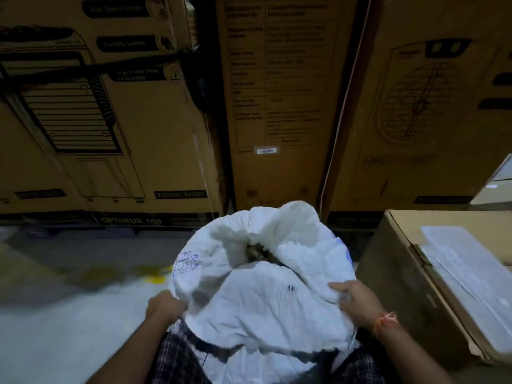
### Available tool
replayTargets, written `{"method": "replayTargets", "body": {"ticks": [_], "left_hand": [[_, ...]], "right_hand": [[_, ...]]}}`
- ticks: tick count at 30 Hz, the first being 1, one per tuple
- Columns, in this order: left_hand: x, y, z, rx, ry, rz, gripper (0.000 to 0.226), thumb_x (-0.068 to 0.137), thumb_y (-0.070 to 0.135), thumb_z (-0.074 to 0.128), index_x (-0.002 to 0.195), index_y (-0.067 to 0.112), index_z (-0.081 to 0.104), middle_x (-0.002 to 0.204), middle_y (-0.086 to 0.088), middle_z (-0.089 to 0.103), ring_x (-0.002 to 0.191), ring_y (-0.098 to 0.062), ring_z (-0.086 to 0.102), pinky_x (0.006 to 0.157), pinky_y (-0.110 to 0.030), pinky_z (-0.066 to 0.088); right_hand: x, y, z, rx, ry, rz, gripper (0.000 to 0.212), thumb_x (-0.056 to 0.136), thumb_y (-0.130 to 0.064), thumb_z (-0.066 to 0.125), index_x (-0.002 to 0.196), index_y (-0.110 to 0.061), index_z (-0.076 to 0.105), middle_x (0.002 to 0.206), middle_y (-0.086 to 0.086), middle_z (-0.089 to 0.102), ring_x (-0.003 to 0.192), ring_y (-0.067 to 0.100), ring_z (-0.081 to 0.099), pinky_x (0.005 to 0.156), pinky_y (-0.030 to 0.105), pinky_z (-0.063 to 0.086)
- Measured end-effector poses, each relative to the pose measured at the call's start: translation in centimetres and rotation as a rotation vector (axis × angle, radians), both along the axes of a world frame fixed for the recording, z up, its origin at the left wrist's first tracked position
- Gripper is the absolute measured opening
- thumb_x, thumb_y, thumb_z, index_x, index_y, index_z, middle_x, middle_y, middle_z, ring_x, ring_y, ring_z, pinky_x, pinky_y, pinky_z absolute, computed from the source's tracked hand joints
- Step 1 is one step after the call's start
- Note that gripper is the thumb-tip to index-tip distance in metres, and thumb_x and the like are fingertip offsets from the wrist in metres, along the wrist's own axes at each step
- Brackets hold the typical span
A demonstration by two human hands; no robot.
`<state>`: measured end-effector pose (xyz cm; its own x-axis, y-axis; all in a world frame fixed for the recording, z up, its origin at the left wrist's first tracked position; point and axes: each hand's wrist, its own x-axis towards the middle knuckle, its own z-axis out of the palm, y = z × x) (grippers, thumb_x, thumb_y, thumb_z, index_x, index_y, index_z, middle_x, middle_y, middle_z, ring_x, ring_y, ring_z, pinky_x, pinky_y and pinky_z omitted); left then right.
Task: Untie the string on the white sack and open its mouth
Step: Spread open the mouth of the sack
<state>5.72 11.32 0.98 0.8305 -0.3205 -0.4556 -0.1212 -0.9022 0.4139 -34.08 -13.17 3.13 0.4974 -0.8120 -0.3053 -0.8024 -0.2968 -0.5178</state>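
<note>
Nearest: checked fabric point(177, 353) at frame bottom, under the sack. White sack point(266, 295) sits directly before the person, crumpled, woven-looking, blue handwriting on its left flank. Left hand point(165, 305) grips the left rim, fingers curled into cloth. Right hand point(353, 302) pinches the right rim; orange thread on that wrist. Mouth partly open, dark contents visible in the gap. Beside, right: cardboard box point(401, 286). Beyond: tall printed cartons point(282, 106).

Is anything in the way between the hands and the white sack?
Nothing visible is. The left hand and the right hand both already grip the white sack at its near edge, one on each side. No string shows, and the mouth gapes a little.
</note>
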Motion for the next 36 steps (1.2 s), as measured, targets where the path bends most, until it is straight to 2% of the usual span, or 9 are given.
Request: {"method": "replayTargets", "body": {"ticks": [4, 7, 10, 12, 14, 19, 25, 29, 36], "left_hand": [[-3.3, -2.0, 3.0, -0.114, -0.249, 0.033, 0.058, 0.078, 0.018, 0.073, 0.131, 0.008, 0.053, 0.140, -0.020, 0.046, 0.118, -0.044, 0.060, 0.095, -0.048, 0.053], [-6.9, -3.7, 5.4, -0.609, -0.657, -0.143, 0.044, 0.077, 0.006, 0.070, 0.119, 0.011, 0.058, 0.130, -0.013, 0.044, 0.105, -0.032, 0.061, 0.087, -0.042, 0.055], [-12.1, -4.0, 5.4, -0.946, -0.745, -0.693, 0.024, 0.084, 0.013, 0.072, 0.106, 0.009, 0.066, 0.117, -0.009, 0.052, 0.105, -0.019, 0.055, 0.091, -0.026, 0.048], [-14.1, -4.5, 4.3, -0.881, -0.635, -1.130, 0.015, 0.093, 0.017, 0.066, 0.107, 0.013, 0.067, 0.114, -0.005, 0.056, 0.102, -0.021, 0.059, 0.085, -0.032, 0.053], [-14.0, -5.7, 2.4, -0.781, -0.562, -1.244, 0.019, 0.095, 0.018, 0.061, 0.114, 0.017, 0.067, 0.120, -0.003, 0.059, 0.105, -0.021, 0.061, 0.082, -0.036, 0.056], [-9.0, -11.6, 1.6, -0.625, -0.556, -0.660, 0.053, 0.092, 0.029, 0.063, 0.145, 0.028, 0.056, 0.165, -0.005, 0.033, 0.147, -0.026, 0.037, 0.110, -0.040, 0.043], [-1.7, -17.0, 0.0, -0.182, -0.199, -0.544, 0.091, 0.089, 0.062, 0.062, 0.163, 0.045, 0.011, 0.174, -0.011, -0.013, 0.161, -0.035, -0.005, 0.122, -0.057, 0.028], [0.5, -18.4, -3.8, -0.004, -0.092, -0.599, 0.110, 0.080, 0.066, 0.068, 0.162, 0.049, -0.003, 0.173, -0.016, -0.008, 0.160, -0.037, 0.003, 0.123, -0.055, 0.028], [1.4, -18.7, -5.9, -0.076, -0.272, -0.771, 0.101, 0.087, 0.003, 0.060, 0.165, 0.036, 0.006, 0.166, -0.012, 0.017, 0.149, -0.031, 0.036, 0.118, -0.035, 0.037]], "right_hand": [[1.5, 1.0, -2.0, -0.152, 0.128, -0.040, 0.043, 0.085, -0.031, 0.066, 0.128, -0.036, 0.068, 0.154, 0.013, 0.042, 0.139, 0.030, 0.046, 0.112, 0.035, 0.042], [2.6, 0.9, -0.8, -0.498, 0.068, -0.059, 0.032, 0.072, -0.034, 0.081, 0.104, -0.038, 0.077, 0.141, 0.011, 0.052, 0.129, 0.036, 0.047, 0.097, 0.049, 0.050], [4.3, 0.4, 0.1, -0.530, -0.138, 0.172, 0.028, 0.076, -0.029, 0.075, 0.103, -0.032, 0.076, 0.118, 0.004, 0.062, 0.109, 0.030, 0.060, 0.090, 0.033, 0.050], [5.8, 0.1, 0.5, -0.384, -0.151, 0.352, 0.040, 0.085, -0.035, 0.062, 0.124, -0.031, 0.069, 0.115, -0.001, 0.062, 0.108, 0.022, 0.060, 0.091, 0.025, 0.047], [7.6, -0.4, 0.7, -0.364, -0.133, 0.445, 0.049, 0.090, -0.034, 0.060, 0.139, -0.027, 0.058, 0.122, 0.001, 0.061, 0.114, 0.021, 0.058, 0.097, 0.028, 0.047], [12.6, -3.6, 0.8, -0.417, -0.205, 0.377, 0.069, 0.093, -0.031, 0.063, 0.155, -0.028, 0.035, 0.146, 0.002, 0.048, 0.129, 0.024, 0.050, 0.105, 0.031, 0.044], [17.9, -8.6, -1.9, -0.226, 0.076, 0.362, 0.116, 0.076, -0.062, 0.070, 0.154, -0.051, -0.016, 0.169, 0.009, 0.009, 0.155, 0.033, 0.014, 0.122, 0.046, 0.031], [20.1, -10.0, -4.8, -0.142, 0.259, 0.384, 0.127, 0.070, -0.053, 0.082, 0.157, -0.047, -0.011, 0.163, 0.016, 0.013, 0.144, 0.040, 0.034, 0.118, 0.044, 0.037], [19.8, -12.3, -6.3, -0.096, 0.206, 0.515, 0.078, 0.089, -0.016, 0.066, 0.155, -0.041, 0.032, 0.112, 0.002, 0.038, 0.107, 0.029, 0.059, 0.089, 0.020, 0.041]]}}
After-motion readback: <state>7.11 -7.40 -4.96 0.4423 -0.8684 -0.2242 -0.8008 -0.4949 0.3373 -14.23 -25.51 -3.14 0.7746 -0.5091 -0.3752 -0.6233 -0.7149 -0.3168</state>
